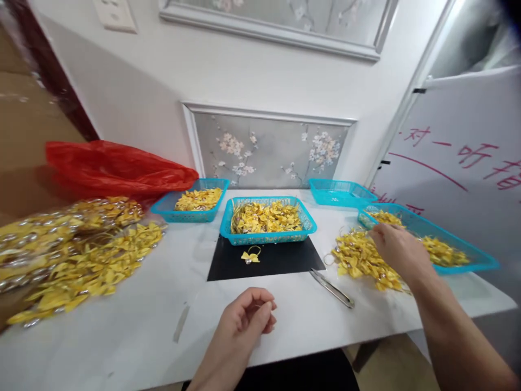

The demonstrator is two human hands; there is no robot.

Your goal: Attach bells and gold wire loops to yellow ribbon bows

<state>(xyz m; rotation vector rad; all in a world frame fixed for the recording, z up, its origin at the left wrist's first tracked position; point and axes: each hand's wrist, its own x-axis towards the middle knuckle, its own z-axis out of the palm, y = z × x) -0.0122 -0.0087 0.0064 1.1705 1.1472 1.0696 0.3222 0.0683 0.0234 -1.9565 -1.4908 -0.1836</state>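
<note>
My left hand [249,320] is above the table's front edge, its fingers curled and the thumb against the fingertips; anything between them is too small to make out. At the right, my right hand [396,247] reaches over a loose pile of yellow bow ties with pearly beads [358,258], fingers bent together and tips partly hidden. A single yellow bow on a thin ring [251,256] lies on a black mat [277,260]. Between my hands rests a pair of metal tweezers [332,288].
Behind the mat stands a blue basket [268,239] heaped with bows. Other blue trays sit at back left [187,215], back right [342,193] and far right [468,247]. More bows [89,260] are heaped at left beside a red plastic bag [118,168]. A wall closes the back.
</note>
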